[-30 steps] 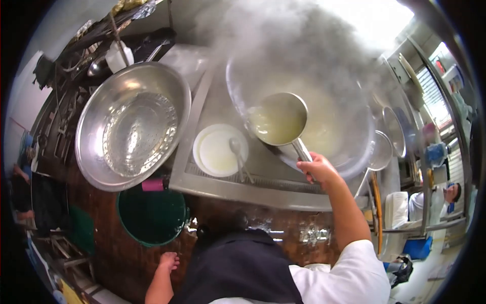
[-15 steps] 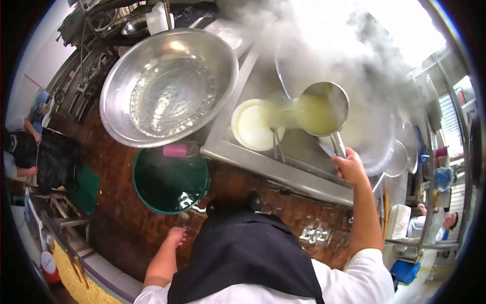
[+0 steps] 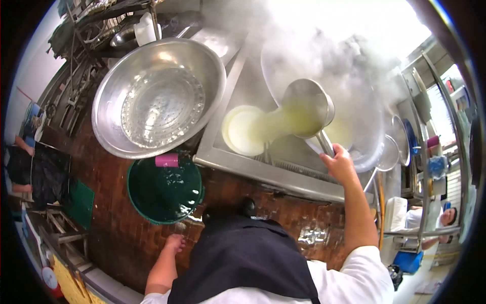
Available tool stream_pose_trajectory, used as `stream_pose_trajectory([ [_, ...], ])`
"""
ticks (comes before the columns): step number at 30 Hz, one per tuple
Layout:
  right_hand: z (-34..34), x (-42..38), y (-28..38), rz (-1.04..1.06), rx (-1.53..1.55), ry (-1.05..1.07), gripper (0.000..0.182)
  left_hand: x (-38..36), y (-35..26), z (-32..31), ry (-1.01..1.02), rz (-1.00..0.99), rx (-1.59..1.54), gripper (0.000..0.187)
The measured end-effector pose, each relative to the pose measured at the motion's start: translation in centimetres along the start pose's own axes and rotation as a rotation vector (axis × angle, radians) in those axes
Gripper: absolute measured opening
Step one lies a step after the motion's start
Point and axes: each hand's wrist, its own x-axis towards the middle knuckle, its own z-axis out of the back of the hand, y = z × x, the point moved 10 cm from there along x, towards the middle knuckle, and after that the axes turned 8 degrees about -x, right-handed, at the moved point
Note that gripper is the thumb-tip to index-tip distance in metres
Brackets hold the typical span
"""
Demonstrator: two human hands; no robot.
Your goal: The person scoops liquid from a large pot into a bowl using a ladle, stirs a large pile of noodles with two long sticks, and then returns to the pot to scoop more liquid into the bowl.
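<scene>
My right hand (image 3: 339, 160) is closed round the handle of a steel ladle (image 3: 307, 108). The ladle is tipped, and yellowish liquid pours from it to the left into a white container (image 3: 243, 130) on the steel counter (image 3: 273, 176). Behind the ladle, a large steaming pot (image 3: 369, 147) is partly hidden by vapour. Low beside the apron hangs my left hand (image 3: 175, 243), its fingers curled; whether anything small is inside does not show. It is nearest to a green tub (image 3: 164, 190) of liquid.
A big perforated steel basin (image 3: 159, 99) stands left of the counter, with a pink object (image 3: 167, 160) below it. A long-handled strainer (image 3: 388, 153) is right of the pot. Other people (image 3: 428, 218) are at the far right and far left. The brown floor (image 3: 116, 218) looks wet.
The ladle is tipped further and its stream looks wider over the white container. The view has shifted slightly, and another person's head now shows at the far right.
</scene>
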Motion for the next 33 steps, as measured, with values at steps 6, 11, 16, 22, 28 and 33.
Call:
stream_pose_trajectory([
  [6, 1.3, 0.2, 2.4, 0.107, -0.273, -0.079, 0.039, -0.4, 0.3, -0.4, -0.041, 0.044, 0.005, 0.022],
  [11, 0.7, 2.8, 1.0, 0.087, -0.275, -0.061, 0.042, -1.8, -0.8, -1.4, -0.021, 0.024, 0.058, 0.022],
  [16, 1.7, 7.3, -4.9, -0.015, -0.174, -0.122, 0.039, -0.3, -0.8, -2.5, 0.03, 0.031, -0.022, 0.022],
  [22, 2.5, 14.4, -21.5, -0.327, -0.308, -0.119, 0.036, -3.6, -2.6, -3.1, -0.12, 0.035, -0.054, 0.02],
  [28, 7.4, 16.8, -33.4, -0.598, -0.57, -0.168, 0.026, -6.5, -4.3, -5.5, -0.139, 0.031, -0.07, 0.02],
  [33, 4.2, 17.9, -35.2, -0.616, -0.643, -0.002, 0.025, -7.5, -5.0, -8.0, -0.106, 0.014, -0.049, 0.02],
])
